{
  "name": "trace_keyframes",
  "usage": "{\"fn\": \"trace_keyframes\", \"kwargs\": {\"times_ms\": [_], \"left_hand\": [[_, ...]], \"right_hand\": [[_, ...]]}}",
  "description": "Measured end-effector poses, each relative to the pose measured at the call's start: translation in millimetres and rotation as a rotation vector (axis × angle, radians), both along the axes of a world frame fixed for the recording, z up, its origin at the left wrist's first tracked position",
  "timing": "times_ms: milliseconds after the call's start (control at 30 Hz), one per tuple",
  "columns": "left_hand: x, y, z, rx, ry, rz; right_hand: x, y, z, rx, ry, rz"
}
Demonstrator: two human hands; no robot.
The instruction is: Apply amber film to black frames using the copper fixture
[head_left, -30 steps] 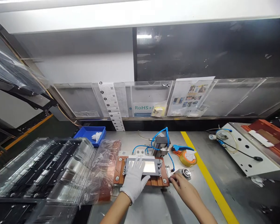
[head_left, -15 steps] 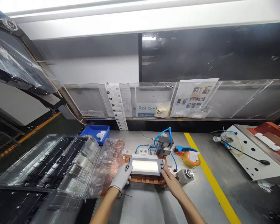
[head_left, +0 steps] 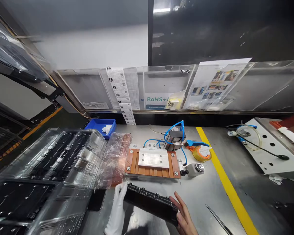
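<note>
Between my hands a black rectangular panel (head_left: 149,203), with small metal fittings along its upper edge, is tilted above the bench in front of the fixture. My left hand (head_left: 119,204), in a white glove, is closed on the panel's left end. Bare, my right hand (head_left: 184,215) grips the right end, its fingers behind and along the edge. Just beyond stands the brown fixture (head_left: 134,166), with a silver metal block (head_left: 154,159) on top and screws at its corners. Blue air tubes (head_left: 183,155) run to a black cylinder unit (head_left: 175,138) behind it.
Clear trays (head_left: 71,182) of black panels are stacked at left, beside plastic film (head_left: 112,153) and a blue bin (head_left: 100,125). To the right are a tape roll (head_left: 202,153), a metal-topped bottle (head_left: 196,169), tweezers (head_left: 218,218) and a white box (head_left: 267,147).
The panel has come off the fixture toward me and tilted, so its dark side shows. Both hands moved with it, uncovering the silver block. The camera view has dipped lower.
</note>
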State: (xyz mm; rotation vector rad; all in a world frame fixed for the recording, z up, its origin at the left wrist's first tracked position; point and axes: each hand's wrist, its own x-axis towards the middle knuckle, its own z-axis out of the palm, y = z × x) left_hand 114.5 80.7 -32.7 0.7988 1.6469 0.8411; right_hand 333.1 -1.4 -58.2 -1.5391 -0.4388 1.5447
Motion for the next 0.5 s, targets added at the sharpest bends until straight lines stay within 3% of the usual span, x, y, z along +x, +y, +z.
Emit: {"fn": "trace_keyframes", "kwargs": {"times_ms": [100, 167, 233, 300, 333, 400, 500], "left_hand": [[-7.0, 4.4, 2.5, 0.133, 0.015, -0.072], [-12.1, 7.6, 4.6, 0.139, -0.005, -0.115], [-17.8, 10.0, 9.8, 0.138, 0.081, -0.124], [-22.5, 10.3, 20.0, 0.293, 0.374, -0.196], [-23.4, 9.2, 26.7, 0.421, 0.538, -0.287], [-19.7, 4.7, 40.4, 0.677, 0.761, -0.592], [0.3, -6.4, 51.7, 0.895, 0.836, -1.015]], "right_hand": [[7.5, 0.0, 5.3, 0.058, -0.053, 0.320], [8.6, 0.3, 9.5, 0.083, -0.089, 0.446], [5.6, 0.6, 14.8, 0.121, -0.176, 0.396], [0.9, 0.8, 20.3, 0.156, -0.308, 0.287], [-1.2, 1.1, 22.7, 0.158, -0.372, 0.266], [-4.1, 1.8, 26.2, 0.142, -0.458, 0.284], [-6.7, 3.0, 28.6, 0.123, -0.497, 0.306]]}}
